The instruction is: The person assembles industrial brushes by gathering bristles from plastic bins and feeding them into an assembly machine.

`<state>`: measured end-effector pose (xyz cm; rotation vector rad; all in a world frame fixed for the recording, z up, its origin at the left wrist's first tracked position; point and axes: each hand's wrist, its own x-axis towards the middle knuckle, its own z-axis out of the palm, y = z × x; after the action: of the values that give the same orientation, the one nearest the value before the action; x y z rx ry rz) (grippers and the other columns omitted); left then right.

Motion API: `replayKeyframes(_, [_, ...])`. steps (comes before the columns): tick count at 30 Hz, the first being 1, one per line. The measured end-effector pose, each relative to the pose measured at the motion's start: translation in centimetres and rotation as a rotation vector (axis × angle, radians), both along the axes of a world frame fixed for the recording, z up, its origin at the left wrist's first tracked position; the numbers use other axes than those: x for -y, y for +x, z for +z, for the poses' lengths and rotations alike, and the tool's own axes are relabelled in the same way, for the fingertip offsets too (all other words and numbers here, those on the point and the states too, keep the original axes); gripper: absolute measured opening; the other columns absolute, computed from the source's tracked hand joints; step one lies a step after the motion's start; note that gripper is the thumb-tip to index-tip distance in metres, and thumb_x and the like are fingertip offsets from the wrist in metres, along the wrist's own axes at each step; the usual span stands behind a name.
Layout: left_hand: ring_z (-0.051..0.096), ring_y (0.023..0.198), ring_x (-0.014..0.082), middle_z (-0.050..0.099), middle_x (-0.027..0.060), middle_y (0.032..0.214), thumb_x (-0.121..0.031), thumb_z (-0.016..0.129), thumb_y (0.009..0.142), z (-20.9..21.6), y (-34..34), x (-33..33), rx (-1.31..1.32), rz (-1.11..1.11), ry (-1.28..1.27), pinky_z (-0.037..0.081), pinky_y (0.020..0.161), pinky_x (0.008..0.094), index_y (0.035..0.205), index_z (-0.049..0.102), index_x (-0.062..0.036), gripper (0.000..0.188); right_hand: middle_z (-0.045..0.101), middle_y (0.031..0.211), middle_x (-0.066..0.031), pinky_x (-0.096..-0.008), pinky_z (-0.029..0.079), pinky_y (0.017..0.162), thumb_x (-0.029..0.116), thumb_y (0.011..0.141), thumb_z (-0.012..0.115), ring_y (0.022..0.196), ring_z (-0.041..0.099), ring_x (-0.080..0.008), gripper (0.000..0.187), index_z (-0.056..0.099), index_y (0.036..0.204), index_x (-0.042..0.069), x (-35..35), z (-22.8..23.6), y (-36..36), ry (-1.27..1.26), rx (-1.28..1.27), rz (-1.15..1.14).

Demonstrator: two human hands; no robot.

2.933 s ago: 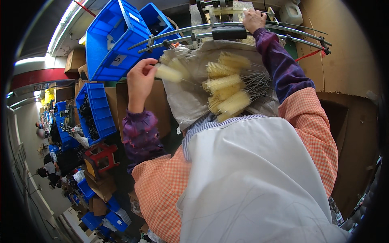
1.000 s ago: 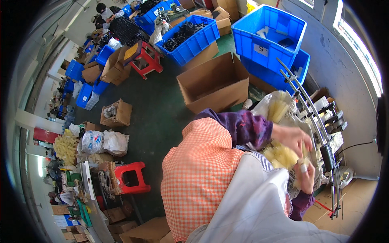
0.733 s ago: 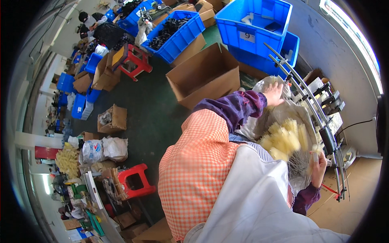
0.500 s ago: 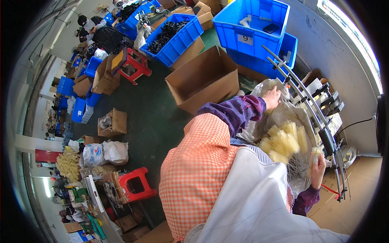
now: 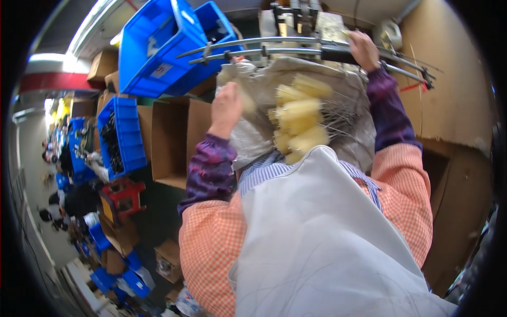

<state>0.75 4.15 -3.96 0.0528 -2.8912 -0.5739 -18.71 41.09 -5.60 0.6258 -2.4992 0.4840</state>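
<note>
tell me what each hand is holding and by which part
The left hand grips one pale yellow foam roller around its middle. The right hand grasps the black handle on the metal rails.

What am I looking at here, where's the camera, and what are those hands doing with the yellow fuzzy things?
The camera sits on a person's head and looks down through a fisheye lens, so straight edges bend. You see their white apron and checked sleeves. In front lies an open grey sack of yellow brush heads on wire stems. The left hand grips one brush at the sack's edge. The right hand rests on a black grip on curved metal rails above the sack. To the left stand blue plastic crates and an open cardboard box.
</note>
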Motion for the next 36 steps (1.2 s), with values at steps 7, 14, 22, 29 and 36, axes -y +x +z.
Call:
replayKeyframes(7, [0.057,0.085,0.0337,0.057,0.0174,0.093,-0.007,0.053,0.076,3.7,-0.1,-0.8,-0.093,-0.022,0.032,0.046,0.072,0.0401,0.098,0.052,-0.0048,0.022,0.060,0.091,-0.0033,-0.0362,0.045,0.073,0.016,0.079,0.052,0.089,0.055,-0.0216,0.015,0.062,0.091,0.014,3.4,-2.2,-4.6,0.309,-0.003,-0.175])
replayKeyframes(14, [0.057,0.086,0.0334,0.058,0.0163,0.094,-0.007,0.054,0.076,3.3,0.6,-0.8,-0.009,0.012,0.091,0.046,0.073,0.0396,0.098,0.052,-0.0045,0.022,0.060,0.089,-0.0024,-0.0363,0.044,0.073,0.015,0.077,0.052,0.091,0.054,-0.0208,0.016,0.062,0.089,0.015,4.2,-3.6,-5.9,0.340,0.026,-0.164])
replayKeyframes(22, [0.057,0.087,0.0332,0.058,0.0160,0.096,-0.008,0.055,0.076,3.2,0.3,-0.9,0.049,0.044,0.111,0.046,0.074,0.0398,0.098,0.052,-0.0047,0.023,0.060,0.091,-0.0023,-0.0360,0.045,0.073,0.016,0.078,0.051,0.092,0.055,-0.0208,0.017,0.063,0.089,0.013,4.0,-4.5,-6.8,0.289,0.004,-0.090])
replayKeyframes(29, [0.057,0.088,0.0332,0.057,0.0160,0.096,-0.009,0.056,0.076,2.8,0.2,-1.0,0.046,0.013,0.105,0.045,0.074,0.0398,0.098,0.052,-0.0047,0.023,0.062,0.093,-0.0027,-0.0348,0.045,0.076,0.017,0.078,0.053,0.092,0.056,-0.0217,0.017,0.066,0.089,0.013,3.0,-5.0,-9.3,0.237,0.056,0.052])
replayKeyframes(36, [0.057,0.087,0.0334,0.058,0.0161,0.097,-0.009,0.057,0.076,2.4,0.3,-0.1,0.025,0.025,0.112,0.045,0.074,0.0400,0.099,0.052,-0.0046,0.024,0.057,0.111,-0.0071,-0.0357,0.040,0.086,0.019,0.079,0.053,0.105,0.052,-0.0217,0.030,0.058,0.107,0.011,-0.7,-5.5,-8.6,0.262,0.051,-0.100])
